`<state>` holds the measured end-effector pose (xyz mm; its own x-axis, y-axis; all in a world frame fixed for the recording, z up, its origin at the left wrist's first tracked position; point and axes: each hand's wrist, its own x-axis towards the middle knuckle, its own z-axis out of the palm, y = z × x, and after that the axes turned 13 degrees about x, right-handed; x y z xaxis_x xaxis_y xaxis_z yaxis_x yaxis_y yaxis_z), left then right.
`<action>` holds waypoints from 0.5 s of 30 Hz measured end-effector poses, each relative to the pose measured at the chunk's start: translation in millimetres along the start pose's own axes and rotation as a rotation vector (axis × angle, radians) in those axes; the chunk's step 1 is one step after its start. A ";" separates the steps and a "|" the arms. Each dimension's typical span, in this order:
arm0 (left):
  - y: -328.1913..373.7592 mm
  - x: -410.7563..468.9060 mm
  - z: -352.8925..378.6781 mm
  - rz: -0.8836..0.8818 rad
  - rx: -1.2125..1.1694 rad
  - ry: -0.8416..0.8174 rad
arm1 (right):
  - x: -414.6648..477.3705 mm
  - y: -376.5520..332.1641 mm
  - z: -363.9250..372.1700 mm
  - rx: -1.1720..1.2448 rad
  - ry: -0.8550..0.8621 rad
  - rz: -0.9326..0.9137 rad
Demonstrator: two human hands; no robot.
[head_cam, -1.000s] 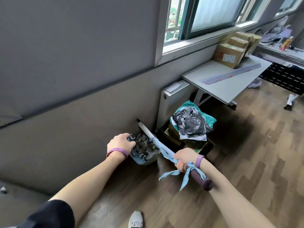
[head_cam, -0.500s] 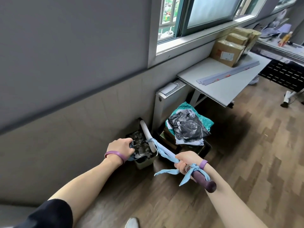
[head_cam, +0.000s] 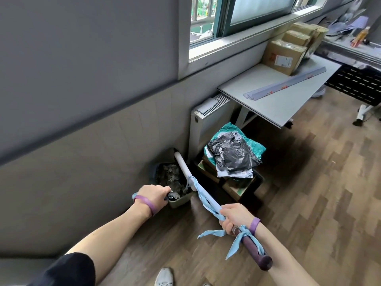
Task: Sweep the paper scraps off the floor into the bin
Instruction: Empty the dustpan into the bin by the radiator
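Observation:
My left hand (head_cam: 151, 191) grips the handle of a dark dustpan (head_cam: 156, 172) full of grey paper scraps (head_cam: 171, 178), held against the wall over a small grey-green bin (head_cam: 179, 201). My right hand (head_cam: 233, 218) grips a long broom handle (head_cam: 185, 170) that has a blue cloth tied round it. Its purple end (head_cam: 257, 255) points back at me. Its white far end reaches past the bin to the wall, and the broom head is hidden.
A white radiator (head_cam: 208, 120) stands just right of the bin. Beside it lies a stack of boxes (head_cam: 235, 182) topped with black and teal bags (head_cam: 233, 153). A white table (head_cam: 274, 100) carries cardboard boxes. Wood floor stretches right. My shoe (head_cam: 164, 277) shows below.
The dustpan with the scraps has moved down and toward the wall, onto the small bin. Both hands keep their grips and the broom handle has swung slightly left.

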<state>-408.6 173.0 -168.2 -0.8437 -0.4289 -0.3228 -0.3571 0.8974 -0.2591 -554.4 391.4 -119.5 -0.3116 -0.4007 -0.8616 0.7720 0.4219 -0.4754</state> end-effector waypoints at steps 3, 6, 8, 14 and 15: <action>4.8 1.3 3.2 0.033 0.031 0.008 | -3.2 2.4 -4.3 -0.012 0.006 -0.021; 7.5 3.7 6.6 0.080 0.064 -0.001 | -9.2 1.9 -6.8 -0.041 0.012 -0.040; 9.9 3.8 9.8 0.113 0.097 -0.013 | -11.7 1.6 -7.7 -0.037 0.008 -0.034; 18.5 2.0 24.4 0.227 0.220 -0.048 | -19.8 2.6 -5.5 -0.018 0.006 -0.018; 19.1 1.5 25.9 0.247 0.245 -0.039 | -20.8 2.5 -6.1 -0.014 0.010 -0.016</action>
<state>-406.4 186.7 -197.2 -0.8751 -0.2094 -0.4362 -0.0329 0.9252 -0.3781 -549.4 405.7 -103.8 -0.3294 -0.3996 -0.8555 0.7591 0.4268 -0.4916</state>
